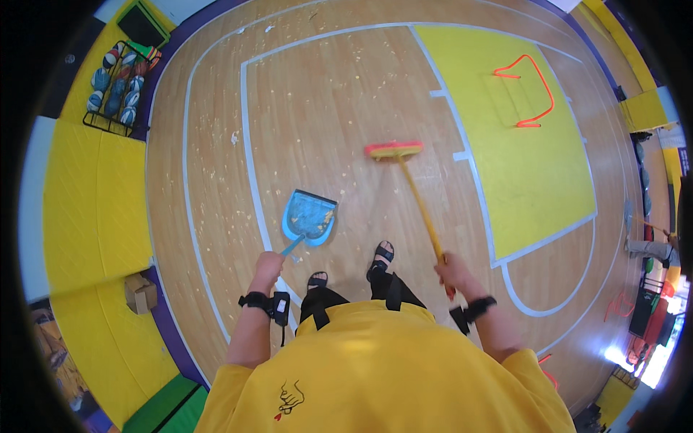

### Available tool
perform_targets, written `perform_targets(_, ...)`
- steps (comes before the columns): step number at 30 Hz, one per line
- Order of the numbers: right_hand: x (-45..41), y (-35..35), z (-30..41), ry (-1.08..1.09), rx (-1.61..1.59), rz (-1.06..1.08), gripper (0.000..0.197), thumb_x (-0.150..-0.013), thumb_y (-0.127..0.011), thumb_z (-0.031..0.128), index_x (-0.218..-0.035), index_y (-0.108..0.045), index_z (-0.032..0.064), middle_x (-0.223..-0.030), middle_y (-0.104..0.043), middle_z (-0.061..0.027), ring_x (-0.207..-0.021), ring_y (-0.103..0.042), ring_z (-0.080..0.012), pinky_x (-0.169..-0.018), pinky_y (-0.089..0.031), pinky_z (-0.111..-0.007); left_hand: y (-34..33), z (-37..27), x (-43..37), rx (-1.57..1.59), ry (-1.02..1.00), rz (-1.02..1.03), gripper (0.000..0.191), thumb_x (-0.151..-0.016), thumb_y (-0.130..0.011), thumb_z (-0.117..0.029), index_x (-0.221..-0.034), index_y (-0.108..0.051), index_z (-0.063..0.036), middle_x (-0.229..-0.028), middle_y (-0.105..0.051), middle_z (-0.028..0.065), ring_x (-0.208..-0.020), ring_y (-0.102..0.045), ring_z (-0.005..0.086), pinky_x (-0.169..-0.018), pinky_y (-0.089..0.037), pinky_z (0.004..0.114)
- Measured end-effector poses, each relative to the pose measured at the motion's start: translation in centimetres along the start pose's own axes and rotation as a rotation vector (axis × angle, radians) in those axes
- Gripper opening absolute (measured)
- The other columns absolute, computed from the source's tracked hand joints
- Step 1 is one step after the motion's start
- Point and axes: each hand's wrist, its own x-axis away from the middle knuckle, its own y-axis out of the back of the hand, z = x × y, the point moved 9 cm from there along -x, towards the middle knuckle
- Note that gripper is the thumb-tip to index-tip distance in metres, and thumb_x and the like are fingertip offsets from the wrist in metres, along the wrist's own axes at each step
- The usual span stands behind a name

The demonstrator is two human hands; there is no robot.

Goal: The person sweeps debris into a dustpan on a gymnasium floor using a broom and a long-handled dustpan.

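Observation:
My left hand (269, 269) grips the handle of a blue dustpan (309, 212), whose black-edged mouth faces away from me. Pale flakes of debris lie in the pan, mostly on its right side. In my right hand (455, 273) is the yellow-orange stick of a broom (417, 187). The red and yellow broom head (393, 150) is slightly blurred, ahead and to the right of the dustpan and apart from it. Light scraps (234, 138) are scattered over the wood-look court floor (330, 103), densest towards the left.
A rack of basketballs (115, 89) stands against the yellow wall padding (81, 200) at left, with a cardboard box (140, 294) further down. An orange hurdle (548, 92) stands on the yellow court area (533, 178). Another person (652, 250) is at the far right edge.

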Motion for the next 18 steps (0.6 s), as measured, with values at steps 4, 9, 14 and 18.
perform_targets(4,8.2,-1.7,-3.1,0.125,0.133,0.108,0.036,-0.077,-0.058,0.015,-0.109,-0.054,-0.0020,-0.071,-0.061,-0.0145,-0.056,-0.060,-0.0225,-0.051,-0.048,-0.033,-1.9,-1.1,-1.1,-0.030,-0.083,-0.053,0.023,-0.073,-0.052,-0.018,-0.059,-0.057,-0.0003,-0.049,-0.052,0.0101,-0.041,-0.051,0.0219,-0.041,-0.040,0.035)
perform_targets(9,12.0,-0.2,-3.6,0.183,0.148,0.140,0.040,-0.076,-0.060,0.017,-0.112,-0.054,0.0012,-0.081,-0.063,-0.0211,-0.069,-0.062,-0.0319,-0.062,-0.049,-0.037,-2.2,-1.6,1.3,-0.052,0.067,0.005,0.020,-0.074,-0.052,-0.017,-0.062,-0.056,-0.0012,-0.051,-0.051,0.0085,-0.040,-0.049,0.0203,-0.038,-0.038,0.034)
perform_targets(14,9.0,4.3,-0.3,0.149,0.299,0.053,0.039,-0.076,-0.060,0.013,-0.113,-0.054,0.0033,-0.065,-0.057,-0.0133,-0.051,-0.056,-0.0220,-0.048,-0.046,-0.035,0.5,1.7,3.7,0.115,0.031,-0.064,0.020,-0.074,-0.052,-0.017,-0.061,-0.054,-0.0016,-0.051,-0.050,0.0082,-0.038,-0.046,0.0191,-0.035,-0.036,0.034)
perform_targets(18,3.4,5.2,3.1,0.401,0.382,-0.061,0.033,-0.077,-0.056,0.011,-0.108,-0.053,0.0013,-0.063,-0.055,-0.0108,-0.048,-0.055,-0.0178,-0.044,-0.045,-0.030,1.9,4.6,3.3,0.118,0.070,-0.121,0.020,-0.074,-0.051,-0.017,-0.061,-0.054,-0.0012,-0.050,-0.049,0.0083,-0.038,-0.045,0.0196,-0.035,-0.035,0.034)
